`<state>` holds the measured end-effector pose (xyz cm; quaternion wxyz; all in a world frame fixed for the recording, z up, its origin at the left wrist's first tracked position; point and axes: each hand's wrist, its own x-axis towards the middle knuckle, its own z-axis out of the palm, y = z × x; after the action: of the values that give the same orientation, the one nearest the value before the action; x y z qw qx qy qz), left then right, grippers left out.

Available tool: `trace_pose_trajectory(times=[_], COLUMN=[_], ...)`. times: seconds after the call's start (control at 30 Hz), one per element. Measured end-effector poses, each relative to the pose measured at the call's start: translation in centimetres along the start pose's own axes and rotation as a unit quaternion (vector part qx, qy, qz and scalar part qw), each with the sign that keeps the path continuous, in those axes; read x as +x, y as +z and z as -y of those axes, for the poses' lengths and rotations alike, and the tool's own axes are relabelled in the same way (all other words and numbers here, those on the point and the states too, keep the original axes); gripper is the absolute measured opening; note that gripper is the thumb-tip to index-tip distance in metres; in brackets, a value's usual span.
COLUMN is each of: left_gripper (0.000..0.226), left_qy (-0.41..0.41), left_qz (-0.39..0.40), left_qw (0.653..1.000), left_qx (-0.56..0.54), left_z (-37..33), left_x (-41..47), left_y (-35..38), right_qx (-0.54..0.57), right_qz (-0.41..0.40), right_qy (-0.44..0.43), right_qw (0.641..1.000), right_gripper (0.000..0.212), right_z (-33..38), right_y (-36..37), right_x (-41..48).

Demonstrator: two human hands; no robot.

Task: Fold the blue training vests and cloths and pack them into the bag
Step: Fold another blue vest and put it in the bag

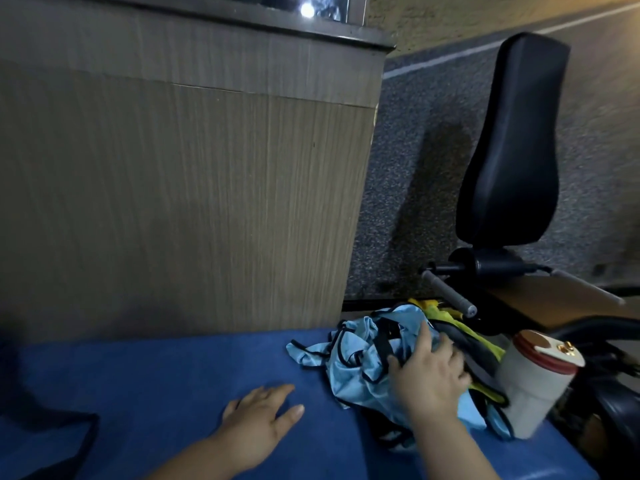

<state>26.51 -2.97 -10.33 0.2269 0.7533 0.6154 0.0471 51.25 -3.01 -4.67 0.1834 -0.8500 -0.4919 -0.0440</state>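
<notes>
Left hand (pixel 263 415) is lying flat, fingers spread, on the blue worktop (pixel 156 375); right hand (pixel 429 372) is pressing splayed fingers onto light-blue vests (pixel 353 362).

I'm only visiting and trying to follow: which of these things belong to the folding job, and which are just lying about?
For the job: light blue vests, under the right hand; left hand flat on the blue bench.
Lying about: yellow cloth, white canister, black padded seat back, wooden cabinet.
</notes>
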Motion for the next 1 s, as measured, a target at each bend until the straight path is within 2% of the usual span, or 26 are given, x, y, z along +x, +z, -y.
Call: trace_pose_trajectory(times=[0.07, 0.13, 0.27, 0.33, 0.4, 0.47, 0.5, 0.57, 0.6, 0.63, 0.67, 0.73, 0.8, 0.83, 0.87, 0.9, 1.0], left_gripper=[0.113, 0.122, 0.081, 0.081, 0.069, 0.041, 0.04, 0.065, 0.079, 0.085, 0.081, 0.058, 0.03, 0.025, 0.025, 0.027, 0.023], left_qy=[0.005, 0.023, 0.038, 0.057, 0.062, 0.049, 0.039, 0.004, -0.019, -0.038, -0.045, -0.035, -0.015, -0.015, -0.018, -0.025, -0.047], left_qz=[0.005, 0.007, 0.0, 0.002, 0.002, -0.01, -0.007, 0.013, 0.036, 0.059, 0.072, 0.077, 0.045, 0.02, -0.003, -0.025, -0.083], left_qw=[1.0, 0.999, 0.993, 0.979, 0.954, 0.919, 0.897, 0.843, 0.799, 0.756, 0.729, 0.72, 0.726, 0.731, 0.737, 0.744, 0.764], left_qx=[-0.023, -0.039, -0.11, -0.198, -0.293, -0.391, -0.441, -0.538, -0.6, -0.651, -0.679, -0.689, -0.686, -0.682, -0.676, -0.668, -0.638], left_z=[-0.9, -2.1, -4.5, -5.0, -5.7, -6.6, -7.0, -7.5, -7.4, -7.4, -7.4, -7.4, -7.4, -6.9, -6.5, -6.0, -4.6], left_x=[0.0, 0.0, 0.9, 1.4, 1.0, 0.5, 0.3, 0.3, 0.4, 0.3, 0.1, -0.4, -0.9, -0.8, -0.8, -0.8, -1.5], left_y=[-0.6, -1.3, -1.9, -1.7, -1.8, -2.0, -2.3, -2.4, -2.6, -2.9, -3.2, -3.5, -3.7, -3.7, -3.8, -4.0, -5.0], right_qx=[0.034, 0.085, 0.185, 0.263, 0.337, 0.398, 0.427, 0.487, 0.515, 0.545, 0.568, 0.594, 0.616, 0.633, 0.637, 0.618, 0.426], right_qz=[0.039, 0.032, 0.039, 0.038, 0.045, 0.08, 0.102, 0.137, 0.155, 0.179, 0.203, 0.247, 0.271, 0.268, 0.244, 0.196, 0.042], right_qy=[-0.002, -0.023, -0.048, -0.081, -0.133, -0.17, -0.18, -0.188, -0.184, -0.177, -0.169, -0.152, -0.13, -0.116, -0.108, -0.113, -0.169], right_qw=[0.999, 0.996, 0.981, 0.961, 0.931, 0.898, 0.88, 0.842, 0.823, 0.8, 0.779, 0.751, 0.728, 0.716, 0.723, 0.753, 0.888], right_gripper=[0.071, 0.045, 0.022, 0.015, 0.015, 0.024, 0.025, 0.023, 0.022, 0.023, 0.024, 0.028, 0.03, 0.03, 0.029, 0.028, 0.032], right_z=[-0.7, -0.7, 0.1, 1.1, 2.4, 3.8, 4.3, 5.2, 5.4, 5.4, 5.4, 5.0, 4.7, 4.6, 4.4, 4.1, 2.6], right_y=[0.5, 1.1, 1.0, 0.5, -0.1, -0.4, -0.5, -0.6, -0.8, -1.0, -1.1, -1.5, -2.1, -2.1, -2.2, -2.1, -1.8], right_x=[0.3, 0.7, 0.4, -0.6, -2.2, -4.0, -4.8, -6.0, -6.3, -6.4, -6.2, -5.7, -5.2, -5.0, -4.8, -4.4, -3.2])
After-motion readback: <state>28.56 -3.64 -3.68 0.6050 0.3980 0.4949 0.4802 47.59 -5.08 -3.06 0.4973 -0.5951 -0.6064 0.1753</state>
